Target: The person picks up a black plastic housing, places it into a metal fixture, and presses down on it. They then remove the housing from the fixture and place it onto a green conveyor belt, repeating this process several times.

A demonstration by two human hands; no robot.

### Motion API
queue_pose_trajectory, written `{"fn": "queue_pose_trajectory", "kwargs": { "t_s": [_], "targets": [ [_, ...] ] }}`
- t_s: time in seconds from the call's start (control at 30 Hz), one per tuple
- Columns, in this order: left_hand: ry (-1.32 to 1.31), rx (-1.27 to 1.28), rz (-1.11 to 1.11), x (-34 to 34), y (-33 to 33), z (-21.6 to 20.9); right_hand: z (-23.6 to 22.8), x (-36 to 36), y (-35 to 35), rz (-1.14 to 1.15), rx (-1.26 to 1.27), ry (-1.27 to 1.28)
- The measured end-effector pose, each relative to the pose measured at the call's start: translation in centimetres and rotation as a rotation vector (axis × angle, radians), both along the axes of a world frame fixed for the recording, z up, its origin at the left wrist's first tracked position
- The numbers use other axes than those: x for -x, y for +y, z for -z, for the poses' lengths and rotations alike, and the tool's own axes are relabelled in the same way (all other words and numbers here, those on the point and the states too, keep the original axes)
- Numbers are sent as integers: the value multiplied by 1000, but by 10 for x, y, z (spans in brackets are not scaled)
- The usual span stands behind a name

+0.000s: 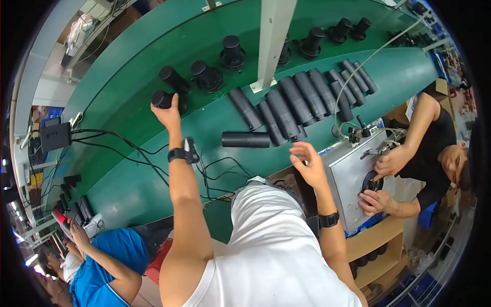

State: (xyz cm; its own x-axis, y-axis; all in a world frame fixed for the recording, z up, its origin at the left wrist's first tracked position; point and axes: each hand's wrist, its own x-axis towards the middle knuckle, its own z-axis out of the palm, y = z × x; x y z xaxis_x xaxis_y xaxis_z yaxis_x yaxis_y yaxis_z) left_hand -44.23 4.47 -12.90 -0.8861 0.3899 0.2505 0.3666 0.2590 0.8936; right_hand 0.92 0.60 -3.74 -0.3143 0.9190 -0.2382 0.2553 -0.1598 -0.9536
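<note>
My left hand (169, 115) reaches out to the far left, its fingers wrapped round a short black cylindrical part (161, 99) on the green strip of the bench. Close by it stands another black cylinder (173, 79). My right hand (311, 165) hovers over the near edge of the bench with its fingers apart and nothing in it. Just beyond lie several ribbed black tubes (292, 102), side by side. One black tube (245, 139) lies crosswise, apart from that group and nearer to me.
Several flanged black parts (232, 52) stand along the far strip, behind a white post (271, 46). Black cables (123, 139) run from a black box (55, 136). At right, a co-worker's hands (381, 181) work over a metal fixture (353, 179). Another person (110, 261) sits at left.
</note>
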Motion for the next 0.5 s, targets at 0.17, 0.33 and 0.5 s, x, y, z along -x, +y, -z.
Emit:
{"fn": "queue_pose_trajectory", "kwargs": {
  "t_s": [0.17, 0.33, 0.5],
  "targets": [
    [605, 61, 340, -102, -36, -36, 9, 1, -3, -104, 67, -14],
    [582, 365, 900, -194, -80, -9, 6, -21, -9, -61, 138, -10],
    [-6, 717, 1010, -190, -81, -10, -2, -36, -13, 5, 182, 47]
  ]
}}
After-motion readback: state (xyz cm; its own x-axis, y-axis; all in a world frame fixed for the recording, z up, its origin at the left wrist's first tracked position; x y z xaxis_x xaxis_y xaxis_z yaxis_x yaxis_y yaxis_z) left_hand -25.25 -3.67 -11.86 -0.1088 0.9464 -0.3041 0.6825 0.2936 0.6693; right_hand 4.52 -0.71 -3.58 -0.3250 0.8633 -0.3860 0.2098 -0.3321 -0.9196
